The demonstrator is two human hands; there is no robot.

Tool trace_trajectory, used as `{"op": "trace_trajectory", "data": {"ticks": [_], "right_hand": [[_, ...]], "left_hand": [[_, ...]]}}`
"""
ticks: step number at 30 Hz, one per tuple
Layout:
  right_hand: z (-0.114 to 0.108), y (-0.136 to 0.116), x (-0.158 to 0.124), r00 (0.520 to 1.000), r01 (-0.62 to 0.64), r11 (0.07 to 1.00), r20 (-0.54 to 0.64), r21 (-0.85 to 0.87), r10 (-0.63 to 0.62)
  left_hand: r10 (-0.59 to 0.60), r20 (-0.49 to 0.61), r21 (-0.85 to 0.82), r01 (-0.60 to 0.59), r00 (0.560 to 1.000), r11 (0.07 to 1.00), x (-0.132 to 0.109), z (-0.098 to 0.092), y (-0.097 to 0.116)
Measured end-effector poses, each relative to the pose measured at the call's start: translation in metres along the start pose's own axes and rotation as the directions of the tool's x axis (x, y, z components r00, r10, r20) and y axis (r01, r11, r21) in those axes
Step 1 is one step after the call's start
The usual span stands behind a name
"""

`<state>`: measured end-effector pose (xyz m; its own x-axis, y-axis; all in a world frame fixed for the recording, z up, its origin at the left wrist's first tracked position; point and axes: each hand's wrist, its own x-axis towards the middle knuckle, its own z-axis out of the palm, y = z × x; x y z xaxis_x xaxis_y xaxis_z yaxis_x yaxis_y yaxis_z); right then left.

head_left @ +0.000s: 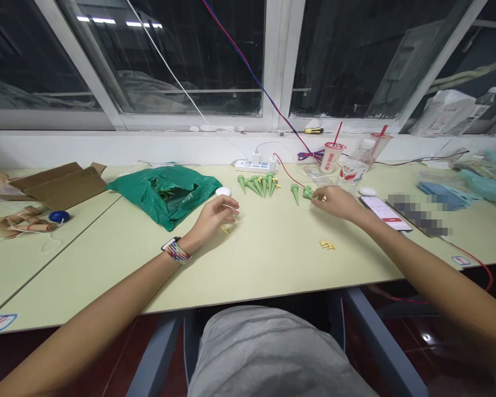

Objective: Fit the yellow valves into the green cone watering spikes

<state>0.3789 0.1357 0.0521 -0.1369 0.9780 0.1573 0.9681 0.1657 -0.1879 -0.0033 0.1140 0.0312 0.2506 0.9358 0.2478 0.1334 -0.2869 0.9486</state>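
My right hand (334, 202) is at the right of the work area, its fingers closed at a green plastic piece (308, 192), apparently another spike, partly hidden by the fingertips. Just left of it lies a green plastic spike (295, 194), point toward me. My left hand (213, 219) hovers with bent fingers apart and nothing visible in them. Beneath its fingers a small yellow plastic piece (225, 229) rests on the table. Several more green spikes (264, 184) lie bunched further back between both hands. Small yellow pieces (327, 245) lie together nearer me on the right.
A torn green bag (144, 190) lies on the left, near a cardboard piece (60, 184) and wooden toy with blue ball (59, 216). At the back are a power strip (242, 165), drink cup (333, 158) and bottle (354, 165). A phone (384, 212) lies right.
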Motion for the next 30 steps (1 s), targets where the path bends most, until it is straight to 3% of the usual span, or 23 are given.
{"op": "trace_trajectory", "data": {"ticks": [4, 9, 13, 16, 19, 22, 27, 30], "right_hand": [[0.021, -0.022, 0.018, 0.992, -0.120, 0.989, -0.033, 0.083, 0.123], [0.035, -0.051, 0.039, 0.975, -0.222, 0.973, 0.019, -0.056, 0.223], [0.033, -0.044, 0.043, 0.973, -0.229, 0.972, 0.028, -0.045, 0.231], [0.024, -0.035, 0.031, 0.971, -0.236, 0.972, -0.028, 0.013, 0.237], [0.015, -0.043, 0.009, 0.972, -0.172, 0.979, -0.143, 0.111, 0.187], [0.015, -0.073, -0.015, 0.975, -0.032, 0.974, -0.205, 0.223, 0.080], [0.029, -0.132, -0.030, 0.982, 0.154, 0.929, -0.154, 0.335, -0.107], [0.035, -0.154, -0.029, 0.970, 0.232, 0.919, -0.145, 0.319, -0.194]], "left_hand": [[0.000, 0.006, 0.011, 0.000, 1.000, 1.000, 0.000, -0.001, -0.001], [0.008, 0.007, 0.014, -0.009, 1.000, 1.000, -0.001, -0.003, -0.001], [0.014, 0.002, 0.019, -0.014, 1.000, 1.000, -0.002, -0.003, 0.000], [0.004, 0.019, 0.020, -0.004, 1.000, 1.000, -0.002, -0.002, 0.000], [0.001, 0.043, 0.012, -0.001, 0.999, 1.000, -0.001, -0.001, -0.005], [0.025, 0.067, 0.010, -0.026, 0.997, 1.000, -0.001, 0.001, -0.009], [0.030, 0.081, 0.001, -0.030, 0.996, 1.000, -0.004, 0.003, -0.004], [0.022, 0.048, -0.033, -0.020, 0.999, 0.999, -0.005, 0.003, 0.001]]}}
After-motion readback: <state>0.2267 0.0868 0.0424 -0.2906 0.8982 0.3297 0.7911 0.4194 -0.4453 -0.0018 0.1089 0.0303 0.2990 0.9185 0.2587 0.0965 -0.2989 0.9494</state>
